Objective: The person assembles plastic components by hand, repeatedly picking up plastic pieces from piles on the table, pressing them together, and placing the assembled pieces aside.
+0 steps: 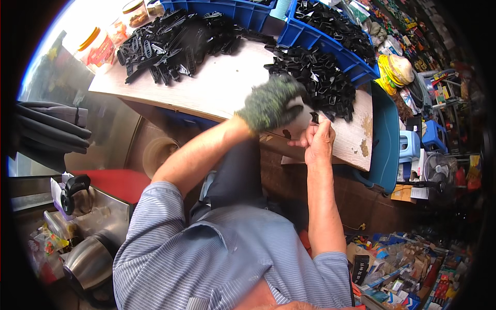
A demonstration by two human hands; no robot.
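Observation:
My left hand, in a dark green knitted glove, hovers over the front of the table beside a heap of small black plastic parts. Its fingers curve with a gap between them and the thumb, and nothing shows in that gap. Just right of it, my bare right hand pinches a small black plastic part upright between thumb and fingertips, at the table's front edge. A second heap of longer black slotted plastic pieces lies at the table's far left.
Blue crates of black parts stand behind the pale table. Jars sit at its far left. A teal bin adjoins the right end, and a steel kettle is at lower left. Mixed goods crowd the right side.

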